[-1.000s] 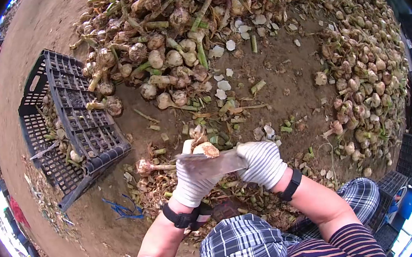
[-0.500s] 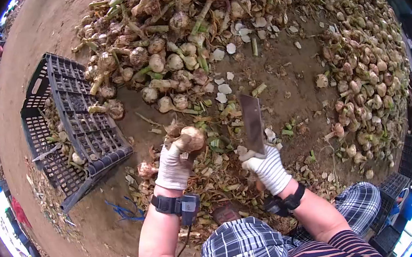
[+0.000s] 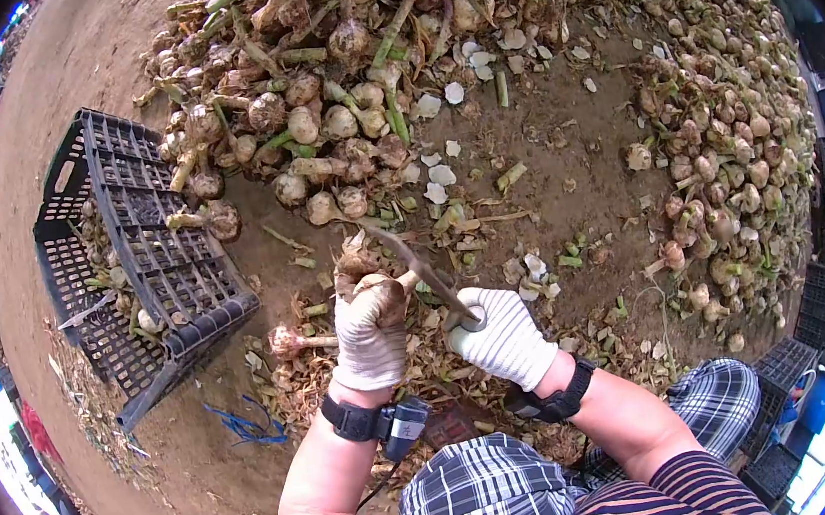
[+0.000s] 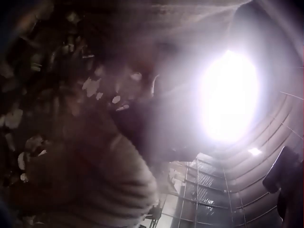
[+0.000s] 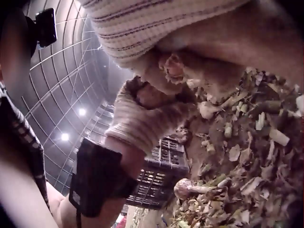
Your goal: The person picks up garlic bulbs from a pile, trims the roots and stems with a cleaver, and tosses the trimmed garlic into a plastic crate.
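Garlic (image 3: pixel 357 261) is in the gloved left hand (image 3: pixel 373 337), to the right of the black crate (image 3: pixel 162 218), and the fingers of this hand are curled around it. More to the right from the crate there is the knife (image 3: pixel 421 267), with tilted blade just beside the garlic; if they touch, I cannot tell. Next is the gloved right hand (image 3: pixel 506 338), which grips the knife at its near end. Farthest right from the crate lies a large heap of bulbs (image 3: pixel 733 194).

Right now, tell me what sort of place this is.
Probably a farm shed or greenhouse: a curved, gridded roof arches overhead, and heaped garlic-like bulbs lie on a bare dirt floor.
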